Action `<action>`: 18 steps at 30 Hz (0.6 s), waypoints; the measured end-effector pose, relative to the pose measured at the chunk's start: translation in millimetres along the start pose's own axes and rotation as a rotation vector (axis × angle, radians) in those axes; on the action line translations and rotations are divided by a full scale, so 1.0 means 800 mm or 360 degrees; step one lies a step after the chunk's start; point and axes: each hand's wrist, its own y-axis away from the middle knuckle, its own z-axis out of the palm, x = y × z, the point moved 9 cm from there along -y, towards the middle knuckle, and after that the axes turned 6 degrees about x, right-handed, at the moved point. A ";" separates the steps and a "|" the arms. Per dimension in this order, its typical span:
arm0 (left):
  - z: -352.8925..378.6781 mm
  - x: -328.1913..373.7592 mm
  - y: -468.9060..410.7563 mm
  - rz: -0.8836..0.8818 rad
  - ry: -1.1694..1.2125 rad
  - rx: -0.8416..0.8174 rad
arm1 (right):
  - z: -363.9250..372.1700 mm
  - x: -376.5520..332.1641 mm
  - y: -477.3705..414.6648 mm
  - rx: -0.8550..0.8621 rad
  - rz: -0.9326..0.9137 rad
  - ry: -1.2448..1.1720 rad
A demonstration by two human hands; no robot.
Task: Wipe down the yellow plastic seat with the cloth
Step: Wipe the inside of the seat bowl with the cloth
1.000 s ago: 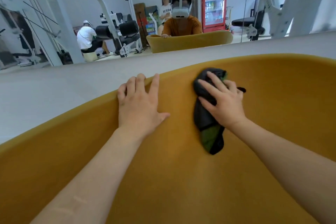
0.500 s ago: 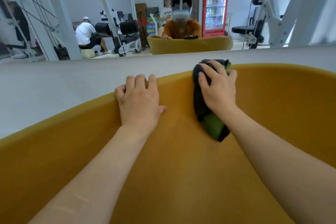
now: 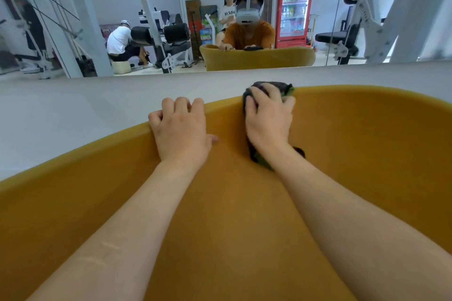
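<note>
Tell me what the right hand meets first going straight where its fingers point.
The right hand, gripping the cloth, sits at the yellow seat's rim; beyond it the way looks free above the grey floor, though depth is unclear.

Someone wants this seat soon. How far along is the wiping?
Done: cannot tell; the seat shows no streaks or dirt either way. In hand: the right hand grips the cloth on the back rim; the left hand grips the rim beside it. Left: probably the broad inner surface below and to both sides.
</note>
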 end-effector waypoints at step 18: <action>0.001 -0.003 0.014 0.0113 -0.0025 -0.0009 | 0.040 0.041 0.165 -0.0582 -0.0148 0.0347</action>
